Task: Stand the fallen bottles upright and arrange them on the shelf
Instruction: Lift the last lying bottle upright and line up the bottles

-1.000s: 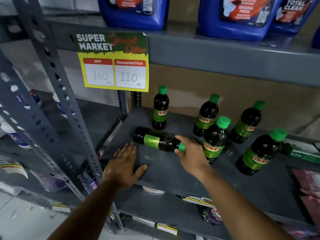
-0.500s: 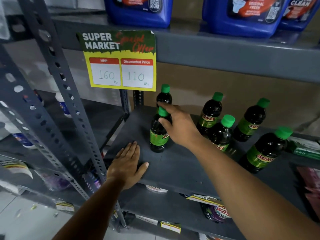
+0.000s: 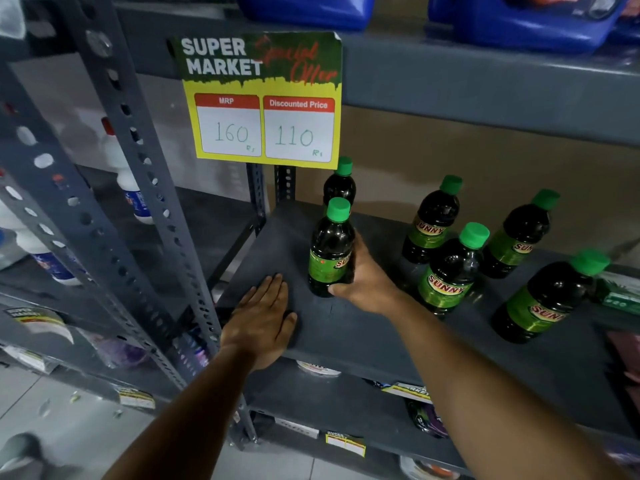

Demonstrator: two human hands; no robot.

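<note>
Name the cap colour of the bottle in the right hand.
Green, on the held bottle in the right hand; head view.

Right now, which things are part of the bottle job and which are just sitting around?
Part of the job:
- held bottle, upright in the right hand
- five other green-capped bottles, e.g., all standing
- grey shelf, with the left hand flat on it

Just sitting around:
- price sign
- blue jugs on the shelf above
- white bottles on the next rack
</note>
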